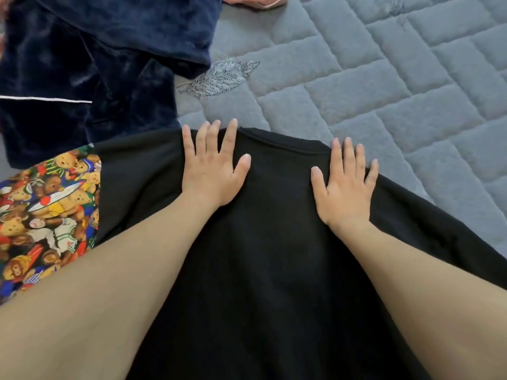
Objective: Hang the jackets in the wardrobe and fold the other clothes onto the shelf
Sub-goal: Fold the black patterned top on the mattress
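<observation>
A black garment lies spread on a grey quilted bed surface, filling the lower middle of the head view. My left hand rests flat on it near its far edge, fingers apart. My right hand lies flat on the same garment a little to the right, fingers apart as well. Neither hand grips the cloth. To the left, a teddy-bear print cloth pokes out from under the black garment. A dark blue velvet garment with white piping lies at the upper left.
A pink item shows at the top edge, mostly cut off. An embroidered leaf pattern marks the quilted surface just beyond the black garment. Bare quilted surface stretches to the right and far side.
</observation>
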